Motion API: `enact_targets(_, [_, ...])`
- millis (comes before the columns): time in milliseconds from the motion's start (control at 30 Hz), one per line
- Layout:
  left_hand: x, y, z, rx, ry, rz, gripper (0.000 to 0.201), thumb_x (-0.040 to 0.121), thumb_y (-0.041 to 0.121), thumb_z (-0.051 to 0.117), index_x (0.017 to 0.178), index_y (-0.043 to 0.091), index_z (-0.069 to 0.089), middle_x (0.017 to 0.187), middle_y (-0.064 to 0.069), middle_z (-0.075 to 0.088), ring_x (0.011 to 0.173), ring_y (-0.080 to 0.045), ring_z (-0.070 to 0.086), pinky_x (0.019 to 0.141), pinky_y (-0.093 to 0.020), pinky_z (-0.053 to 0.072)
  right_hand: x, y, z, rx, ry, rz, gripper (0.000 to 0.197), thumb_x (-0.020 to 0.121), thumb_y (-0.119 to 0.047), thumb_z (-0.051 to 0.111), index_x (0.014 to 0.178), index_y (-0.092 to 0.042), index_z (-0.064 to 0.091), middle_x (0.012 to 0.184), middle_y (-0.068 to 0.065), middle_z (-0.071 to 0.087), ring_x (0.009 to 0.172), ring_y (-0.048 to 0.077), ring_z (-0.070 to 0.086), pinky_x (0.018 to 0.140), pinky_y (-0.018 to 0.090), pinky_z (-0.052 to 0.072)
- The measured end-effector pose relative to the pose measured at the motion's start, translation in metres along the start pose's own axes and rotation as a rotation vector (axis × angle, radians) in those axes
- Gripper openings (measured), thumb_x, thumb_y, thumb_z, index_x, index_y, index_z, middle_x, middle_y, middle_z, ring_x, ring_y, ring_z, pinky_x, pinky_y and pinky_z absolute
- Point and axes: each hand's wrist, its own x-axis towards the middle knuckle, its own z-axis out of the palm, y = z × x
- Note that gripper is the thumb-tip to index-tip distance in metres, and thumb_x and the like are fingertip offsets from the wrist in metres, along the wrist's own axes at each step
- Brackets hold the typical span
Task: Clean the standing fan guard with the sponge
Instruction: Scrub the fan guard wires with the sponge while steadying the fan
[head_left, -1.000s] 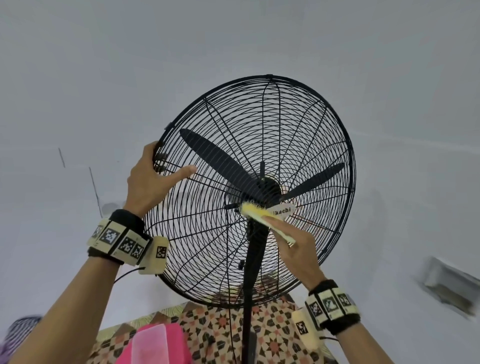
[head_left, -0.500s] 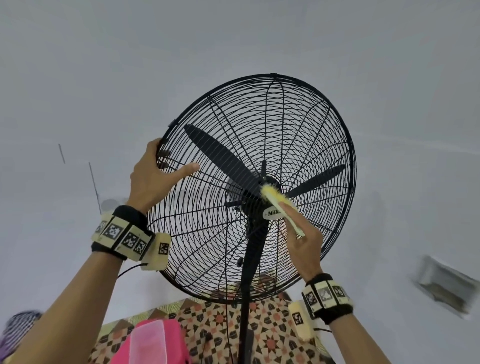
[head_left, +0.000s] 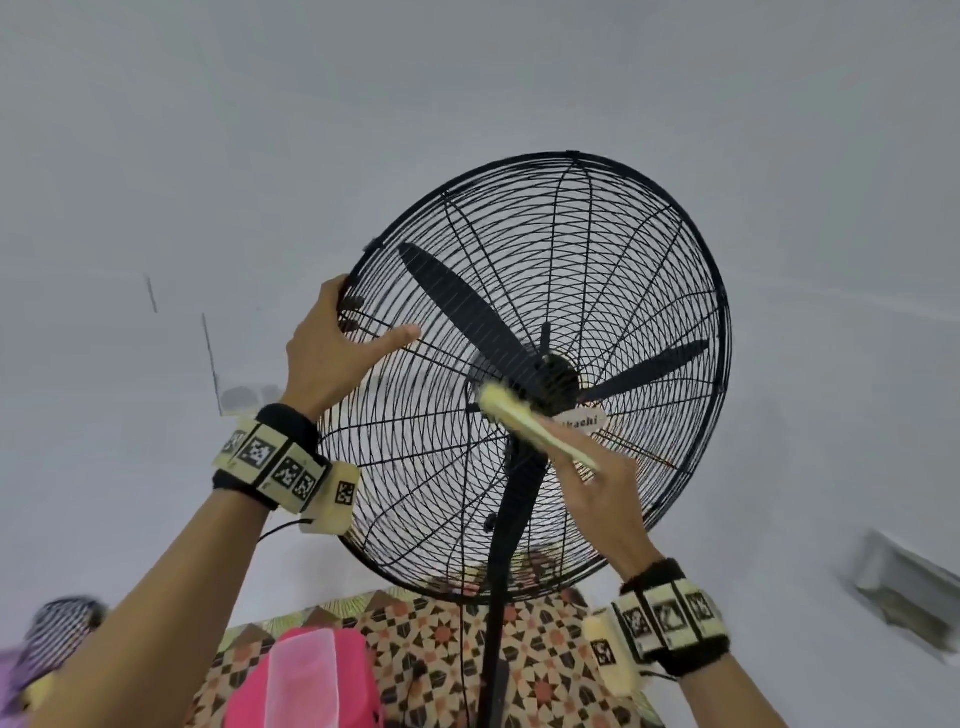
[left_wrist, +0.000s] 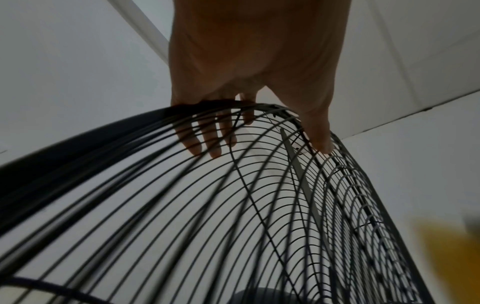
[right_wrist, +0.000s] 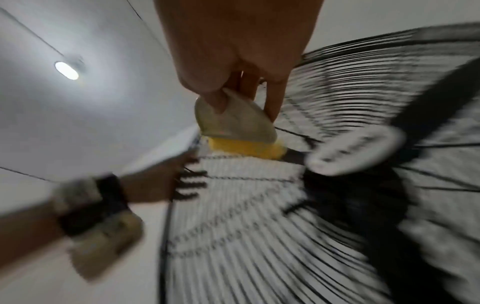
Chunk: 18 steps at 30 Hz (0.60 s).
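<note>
At the bottom of the head view, nearest the camera, a pink container (head_left: 301, 680) with a translucent lid sits over a patterned floor covering (head_left: 447, 649), and a striped cloth (head_left: 52, 629) shows blurred at the lower left edge. Both forearms rise from the lower corners, each wrist wrapped in a black band carrying square marker tags.

Right of centre, the right hand (head_left: 605, 499) pinches a yellow sponge (head_left: 530, 423) between thumb and fingers; in the right wrist view the thumb presses on its pale scouring face (right_wrist: 233, 121) while the other fingers (right_wrist: 275, 107) curl along its far edge. The sponge lies against the front wires of the fan guard (head_left: 649, 270) just left of the hub, partly covering the white brand badge (head_left: 584, 422).

Left of centre, the left hand (head_left: 332, 358) grips the guard's left rim. In the left wrist view its four fingers (left_wrist: 205, 142) are spread and hooked over the rim behind the wires, and the thumb lies straight on the front wires.

Behind the wires, three black blades (head_left: 457, 306) spread from the hub, and the black pole (head_left: 501, 597) drops to the bottom edge. Beyond stand the pale wall and ceiling, with a white fitting (head_left: 904, 587) at the lower right. A lit ceiling lamp (right_wrist: 66, 70) shows at the upper left of the right wrist view.
</note>
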Motion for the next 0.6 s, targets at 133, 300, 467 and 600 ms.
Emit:
enact_targets(133, [-0.009, -0.014, 0.000, -0.055, -0.034, -0.014, 0.106, 0.064, 0.079, 0.083, 0.149, 0.031, 0.041, 0.135, 0.010, 0.061, 0.119, -0.015, 0.062, 0.104, -0.042, 0.051, 0.082, -0.085, 0.017, 0.004, -0.062, -0.096, 0.044, 0.104, -0.043, 0.053, 0.146, -0.031, 0.052, 0.119, 0.003, 0.071, 0.079, 0.010, 0.076, 0.050, 0.019, 0.058])
enact_targets(300, [-0.033, -0.040, -0.004, -0.170, -0.088, -0.098, 0.106, 0.067, 0.069, 0.088, 0.153, 0.028, 0.041, 0.140, 0.010, 0.058, 0.122, -0.013, 0.060, 0.106, -0.041, 0.051, 0.175, -0.147, 0.063, 0.025, -0.183, -0.254, 0.028, 0.103, -0.021, 0.063, 0.131, -0.015, 0.062, 0.112, 0.003, 0.074, 0.090, 0.010, 0.073, 0.073, 0.025, 0.063])
enact_targets(467, [-0.040, -0.054, -0.008, -0.230, -0.114, -0.160, 0.110, 0.060, 0.079, 0.085, 0.151, 0.030, 0.044, 0.138, 0.012, 0.061, 0.123, -0.011, 0.062, 0.107, -0.044, 0.052, 0.219, -0.176, 0.102, -0.141, -0.340, -0.297, 0.031, 0.103, -0.026, 0.060, 0.131, -0.014, 0.058, 0.110, 0.001, 0.073, 0.092, 0.012, 0.071, 0.086, 0.030, 0.060])
enact_targets(600, [-0.039, -0.052, -0.007, -0.209, -0.116, -0.151, 0.104, 0.064, 0.077, 0.085, 0.148, 0.030, 0.046, 0.133, 0.013, 0.064, 0.120, -0.010, 0.062, 0.106, -0.044, 0.053, 0.236, -0.187, 0.089, -0.413, -0.455, -0.244, 0.024, 0.094, -0.031, 0.066, 0.107, -0.012, 0.070, 0.101, 0.002, 0.072, 0.093, 0.020, 0.067, 0.089, 0.037, 0.056])
